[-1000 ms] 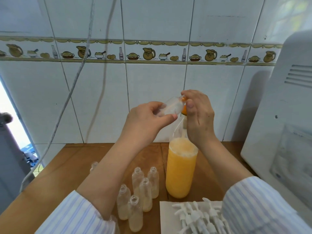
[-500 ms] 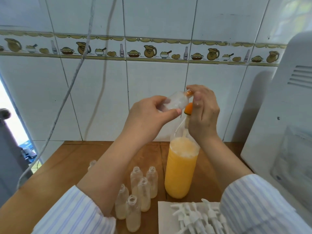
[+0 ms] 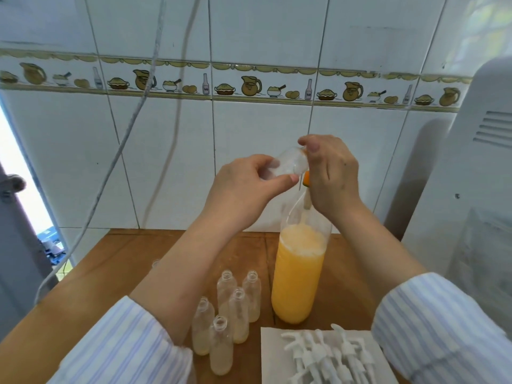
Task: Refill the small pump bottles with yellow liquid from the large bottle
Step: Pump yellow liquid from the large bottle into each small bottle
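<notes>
My left hand [image 3: 243, 189] holds a small clear bottle [image 3: 291, 164] tipped almost on its side, high above the table. Its mouth points right, against the fingertips of my right hand [image 3: 332, 176]. That hand is curled round an orange piece [image 3: 306, 179] at the neck of the large bottle [image 3: 297, 284], hiding the neck. The large bottle stands upright on the wooden table [image 3: 124, 259], filled with foamy yellow liquid up to its shoulder. A thin thread hangs below the small bottle's mouth.
Several open small bottles [image 3: 238, 309] with a little pale liquid stand left of the large bottle. White pump heads [image 3: 327, 353] lie on a paper sheet [image 3: 273, 356] at the front. A white appliance [image 3: 471, 189] fills the right side. A cable [image 3: 124, 139] hangs down the tiled wall.
The small bottle's mouth has lifted a little above the orange piece, and my right fingertips have come up to it. The large bottle has stayed put.
</notes>
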